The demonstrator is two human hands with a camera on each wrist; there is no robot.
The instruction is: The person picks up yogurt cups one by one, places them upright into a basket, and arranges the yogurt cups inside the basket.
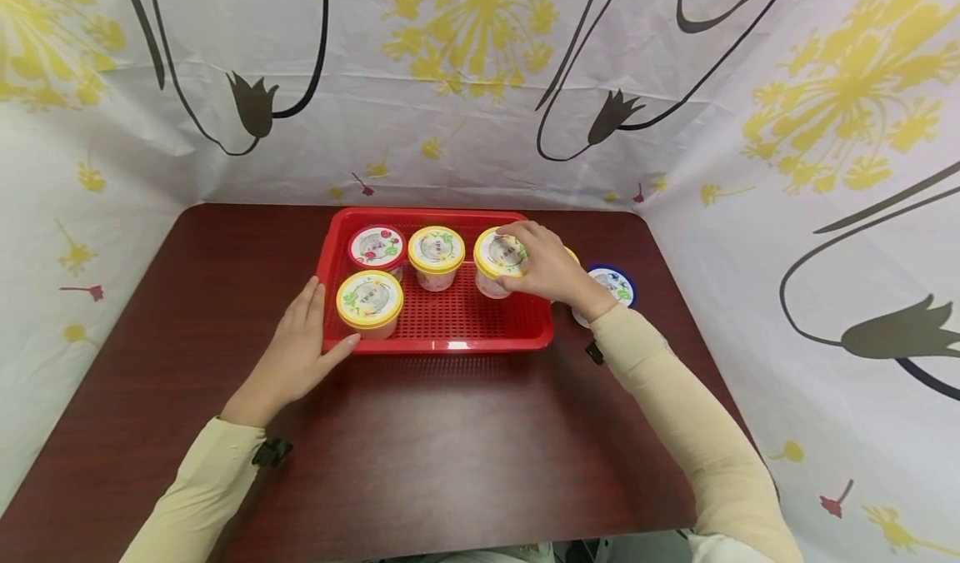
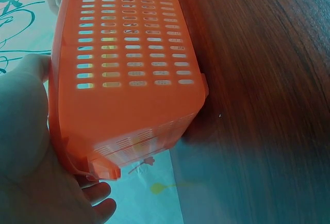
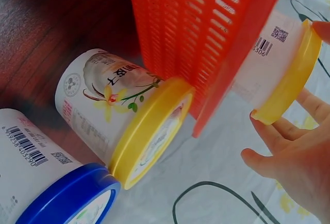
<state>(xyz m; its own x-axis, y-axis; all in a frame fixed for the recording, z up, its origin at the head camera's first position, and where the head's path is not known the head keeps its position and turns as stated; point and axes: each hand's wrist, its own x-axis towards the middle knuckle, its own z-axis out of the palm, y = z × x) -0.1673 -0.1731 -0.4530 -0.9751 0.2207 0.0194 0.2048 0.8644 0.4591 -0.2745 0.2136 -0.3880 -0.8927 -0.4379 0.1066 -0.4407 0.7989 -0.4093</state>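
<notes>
My right hand (image 1: 553,271) pinches a yellow-lidded tub (image 1: 491,286) by its lid, at the right part of a red perforated basket (image 1: 450,346). In the right wrist view this tub (image 3: 270,59) overlaps the basket rim, fingertips at the lid edge. My left hand (image 1: 296,351) rests against the basket's front left corner, fingers straight along the left side and thumb at the front rim. Inside the basket are a red-lidded tub (image 1: 377,247) and two more yellow-lidded tubs, one back middle (image 1: 437,251) and one front left (image 1: 370,301).
Right of the basket, a yellow-lidded tub (image 3: 116,105) and a blue-lidded tub (image 3: 41,167) stand side by side on the dark wooden table (image 1: 450,446). In the head view my right hand mostly covers that yellow one. Patterned white cloth (image 1: 450,146) encloses the table's back and sides.
</notes>
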